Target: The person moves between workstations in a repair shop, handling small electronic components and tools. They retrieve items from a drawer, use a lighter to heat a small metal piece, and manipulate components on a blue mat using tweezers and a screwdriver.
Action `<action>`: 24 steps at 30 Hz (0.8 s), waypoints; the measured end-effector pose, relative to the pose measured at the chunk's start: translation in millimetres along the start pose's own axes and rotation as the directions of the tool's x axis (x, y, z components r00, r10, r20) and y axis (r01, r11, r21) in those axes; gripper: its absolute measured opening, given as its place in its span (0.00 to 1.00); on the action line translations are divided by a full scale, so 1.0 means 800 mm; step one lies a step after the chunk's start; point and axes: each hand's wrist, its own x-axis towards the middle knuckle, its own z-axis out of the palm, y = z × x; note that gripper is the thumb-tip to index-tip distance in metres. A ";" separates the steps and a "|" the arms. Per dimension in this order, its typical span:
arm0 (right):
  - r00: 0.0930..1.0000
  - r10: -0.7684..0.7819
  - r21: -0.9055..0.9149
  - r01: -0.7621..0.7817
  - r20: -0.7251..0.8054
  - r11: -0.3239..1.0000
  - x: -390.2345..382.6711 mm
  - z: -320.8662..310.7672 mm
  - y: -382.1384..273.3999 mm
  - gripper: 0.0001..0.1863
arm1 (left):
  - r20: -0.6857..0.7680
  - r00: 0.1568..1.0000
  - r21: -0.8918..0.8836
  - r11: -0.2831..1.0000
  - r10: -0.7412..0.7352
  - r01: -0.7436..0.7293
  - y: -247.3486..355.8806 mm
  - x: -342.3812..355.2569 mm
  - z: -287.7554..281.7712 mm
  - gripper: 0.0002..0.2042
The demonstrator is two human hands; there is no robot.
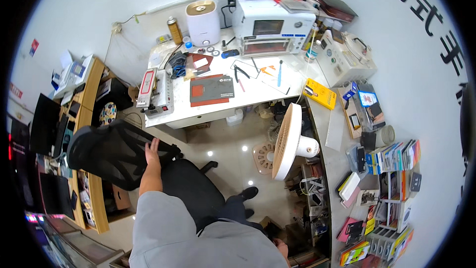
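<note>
My left hand (152,152) reaches forward with fingers stretched out, at the edge of the mesh backrest of a black office chair (116,156). Whether it presses on the mesh or only hovers over it is hard to tell. The chair's dark seat (191,188) lies just right of my forearm. Low in the picture, my right hand (281,247) hangs beside my body, partly cut off, close to a dark box-like thing on the floor. Its fingers are too small and hidden to read. My dark shoes (249,193) stand on the shiny tiles.
Ahead is a white worktable (178,111) with a grey-and-red mat (211,89), pliers, a white humidifier (202,25) and a white oven-like machine (272,25). A pedestal fan (288,141) stands right, before a side counter with a yellow box (320,94). A wooden desk (94,178) runs left.
</note>
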 end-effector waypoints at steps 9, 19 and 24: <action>0.943 -0.302 -0.014 0.307 0.140 0.952 0.063 -0.107 -0.125 0.18 | 0.315 0.939 -0.856 0.387 -0.136 0.343 0.007 -0.164 0.096 0.19; 0.722 -0.668 0.187 0.641 0.181 0.744 0.158 -0.153 -0.487 0.18 | 0.252 0.654 -0.939 0.018 0.713 0.343 0.234 -0.211 0.115 0.39; 0.686 -0.711 0.113 0.703 0.154 0.702 0.234 -0.175 -0.675 0.19 | 0.114 0.978 -0.972 -0.224 -0.174 0.073 0.144 -0.050 0.102 0.34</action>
